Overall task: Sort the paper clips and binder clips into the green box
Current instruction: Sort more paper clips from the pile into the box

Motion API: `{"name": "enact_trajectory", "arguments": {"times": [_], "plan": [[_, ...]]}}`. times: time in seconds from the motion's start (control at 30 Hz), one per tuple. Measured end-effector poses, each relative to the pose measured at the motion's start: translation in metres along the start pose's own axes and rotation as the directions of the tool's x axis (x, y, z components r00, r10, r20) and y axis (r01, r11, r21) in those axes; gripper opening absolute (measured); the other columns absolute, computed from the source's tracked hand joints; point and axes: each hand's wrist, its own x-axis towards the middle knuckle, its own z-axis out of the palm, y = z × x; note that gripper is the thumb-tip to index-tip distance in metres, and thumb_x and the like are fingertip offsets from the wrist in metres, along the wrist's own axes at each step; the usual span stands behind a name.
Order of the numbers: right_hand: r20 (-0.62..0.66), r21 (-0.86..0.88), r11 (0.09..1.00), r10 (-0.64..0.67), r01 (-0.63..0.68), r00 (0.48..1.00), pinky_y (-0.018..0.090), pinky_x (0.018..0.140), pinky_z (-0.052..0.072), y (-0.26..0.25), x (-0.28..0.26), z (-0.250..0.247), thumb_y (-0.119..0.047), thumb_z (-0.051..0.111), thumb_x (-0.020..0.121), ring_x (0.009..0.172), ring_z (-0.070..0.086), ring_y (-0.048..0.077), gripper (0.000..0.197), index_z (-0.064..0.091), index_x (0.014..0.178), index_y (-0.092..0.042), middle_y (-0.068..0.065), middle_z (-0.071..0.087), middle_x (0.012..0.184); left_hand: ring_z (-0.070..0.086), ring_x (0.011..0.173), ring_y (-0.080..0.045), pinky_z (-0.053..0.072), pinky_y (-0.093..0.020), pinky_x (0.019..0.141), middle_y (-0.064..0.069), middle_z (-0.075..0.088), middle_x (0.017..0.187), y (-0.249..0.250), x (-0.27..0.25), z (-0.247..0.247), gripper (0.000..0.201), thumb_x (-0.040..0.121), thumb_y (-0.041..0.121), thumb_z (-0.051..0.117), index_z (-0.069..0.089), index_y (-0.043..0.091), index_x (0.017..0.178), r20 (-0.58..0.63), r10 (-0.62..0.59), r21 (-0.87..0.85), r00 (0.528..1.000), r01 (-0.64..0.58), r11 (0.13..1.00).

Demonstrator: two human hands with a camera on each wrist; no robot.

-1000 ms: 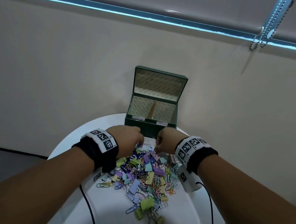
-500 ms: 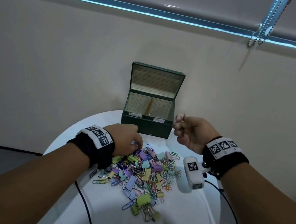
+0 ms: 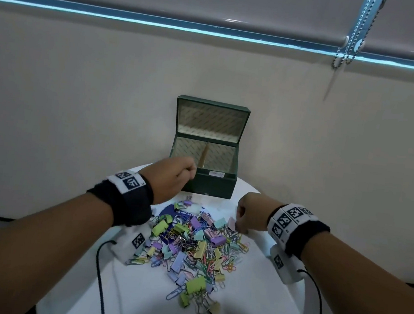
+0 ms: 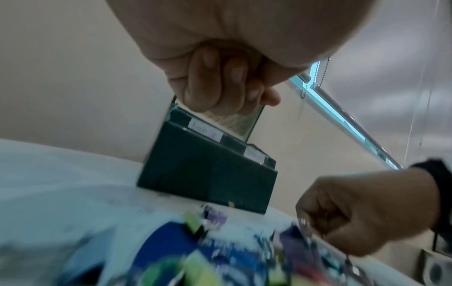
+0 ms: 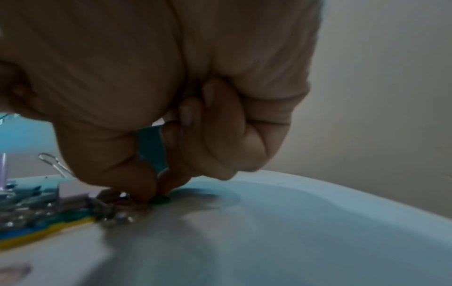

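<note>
The green box (image 3: 210, 185) stands open at the back of the round white table (image 3: 135, 290), split by a divider (image 3: 204, 156) into two compartments. A heap of pastel binder clips and paper clips (image 3: 191, 244) lies in front of it. My left hand (image 3: 188, 174) is raised at the box's front left corner with its fingers (image 4: 220, 87) curled into a fist; nothing shows inside it. My right hand (image 3: 240, 227) is down at the heap's right edge. Its thumb and forefinger (image 5: 156, 191) pinch a small green paper clip (image 5: 160, 200) that lies on the table.
A blue round print (image 3: 169, 211) shows on the table under the heap's far side. Black cables (image 3: 100, 273) trail from both wrists over the table's near edge. A beige wall rises right behind the box, and a bead chain (image 3: 351, 39) hangs at the upper right.
My left hand has lifted off the heap to the box's front left corner. My right hand rose beside the box half a second ago and has come back down to the heap's right edge.
</note>
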Motion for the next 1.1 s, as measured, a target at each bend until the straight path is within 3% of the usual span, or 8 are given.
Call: {"name": "enact_trajectory", "arguments": {"times": [0.1,0.3,0.43,0.57,0.73,0.9,1.0,1.1], "plan": [[0.037,0.017,1.000,0.010,-0.011,0.999,0.021,0.055,0.044,0.003,0.002,0.004,-0.023,0.069,0.070,0.063,0.054,0.018,0.009,0.069,0.076,-0.015,0.000,0.065,0.072,0.058,0.080,-0.016,0.045,-0.028,0.070,-0.001,0.063,0.090,0.008,0.029,-0.007,0.028,0.099,0.004,0.033,0.056,0.019,0.107,0.027,-0.058,-0.010,0.998,0.058,0.998],[0.047,0.003,1.000,-0.012,0.012,0.999,0.026,0.062,0.052,0.005,0.002,0.005,-0.031,0.067,0.078,0.065,0.057,0.017,0.023,0.073,0.088,-0.011,0.003,0.072,0.082,0.062,0.068,-0.014,0.051,-0.030,0.060,0.001,0.071,0.100,0.026,0.083,-0.002,0.037,0.097,0.011,0.049,0.049,0.027,0.131,-0.015,-0.124,-0.175,0.992,0.119,0.977],[-0.105,0.014,0.995,-0.099,0.101,0.990,0.030,0.069,0.051,0.008,0.002,-0.018,-0.030,0.063,0.083,0.069,0.054,0.020,0.016,0.059,0.074,-0.018,0.001,0.062,0.077,0.068,0.094,-0.036,0.058,-0.049,0.078,-0.012,0.064,0.115,0.034,0.103,0.003,0.069,0.088,0.003,0.053,0.032,0.021,0.151,0.095,-0.168,-0.406,0.981,0.193,0.893],[-0.252,0.228,0.956,-0.124,0.184,0.960,0.028,0.064,0.046,0.006,0.013,-0.051,-0.022,0.063,0.085,0.066,0.052,0.019,0.019,0.051,0.070,-0.021,-0.001,0.057,0.071,0.068,0.090,-0.025,0.058,-0.035,0.070,-0.009,0.061,0.117,0.036,0.106,-0.001,0.058,0.097,0.004,0.044,0.032,0.021,0.151,0.081,-0.239,-0.514,0.968,0.246,0.822],[-0.432,0.230,0.936,-0.148,0.267,0.890,0.034,0.074,0.051,-0.022,0.034,-0.083,-0.018,0.062,0.085,0.077,0.058,0.022,0.007,0.056,0.081,-0.021,-0.001,0.059,0.081,0.070,0.083,-0.014,0.056,-0.031,0.075,0.002,0.073,0.096,0.019,0.065,-0.028,0.027,0.093,0.014,0.053,0.063,0.026,0.115,-0.088,-0.107,-0.076,0.990,0.101,0.992],[-0.386,0.064,0.972,-0.185,0.226,0.904,0.031,0.091,0.045,-0.042,0.032,-0.085,-0.021,0.064,0.090,0.115,0.060,0.027,0.041,0.057,0.131,-0.022,0.004,0.061,0.130,0.060,0.082,-0.008,0.048,-0.028,0.076,0.012,0.066,0.092,-0.001,-0.007,-0.038,0.015,0.093,0.026,0.061,0.068,0.032,0.105,0.161,-0.071,0.369,0.984,0.007,0.929],[-0.415,0.089,0.943,-0.259,0.322,0.872,0.033,0.089,0.051,-0.041,0.005,-0.069,-0.017,0.064,0.090,0.101,0.064,0.024,0.019,0.064,0.109,-0.019,0.000,0.067,0.110,0.059,0.077,-0.003,0.051,-0.025,0.076,0.015,0.065,0.084,-0.021,-0.044,-0.032,0.013,0.088,0.034,0.068,0.070,0.035,0.100,0.308,-0.181,0.437,0.934,0.030,0.899],[-0.235,0.030,0.959,-0.266,0.281,0.935,0.028,0.073,0.051,-0.027,-0.025,-0.043,-0.019,0.065,0.090,0.085,0.064,0.021,0.004,0.062,0.087,-0.017,-0.002,0.066,0.087,0.058,0.078,-0.004,0.047,-0.020,0.073,0.016,0.062,0.084,-0.037,-0.063,-0.020,0.019,0.083,0.044,0.073,0.068,0.037,0.100,0.348,-0.237,0.470,0.907,0.050,0.881]]}}
